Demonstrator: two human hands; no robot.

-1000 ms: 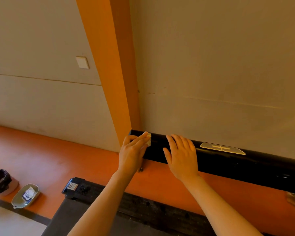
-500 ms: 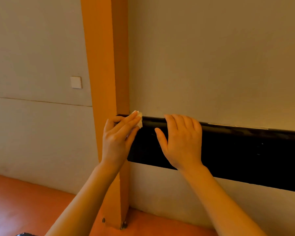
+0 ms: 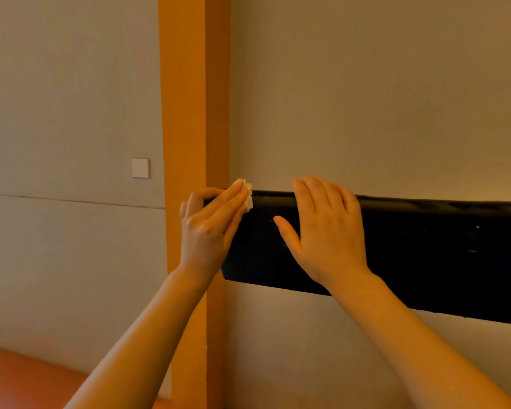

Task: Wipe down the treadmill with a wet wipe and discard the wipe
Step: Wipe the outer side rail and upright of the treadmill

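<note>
On the wall at far left, a white switch plate (image 3: pixel 140 168) sits above a faint horizontal seam, with a strip of orange floor (image 3: pixel 21 376) visible in the lower left corner. To its right stands an orange vertical post (image 3: pixel 189 98), running from the top edge of the view to the bottom.

At the left end of the black treadmill bar (image 3: pixel 425 255), just beside the post, the left hand (image 3: pixel 210 228) holds a crumpled white wet wipe (image 3: pixel 248 196). The fingers lie straight over the wipe and press it against the top left corner of the bar; the thumb curls behind, at the bar's end. Only a small part of the wipe shows past the fingertips.

Further right, the right hand (image 3: pixel 325 231) lies flat on the front face of the bar, fingers straight and close together, fingertips reaching over the top edge, thumb spread out to the left. It holds nothing. The two hands are near each other but apart.

The bar continues to the right edge of the view, against a plain beige wall (image 3: pixel 381 98).
</note>
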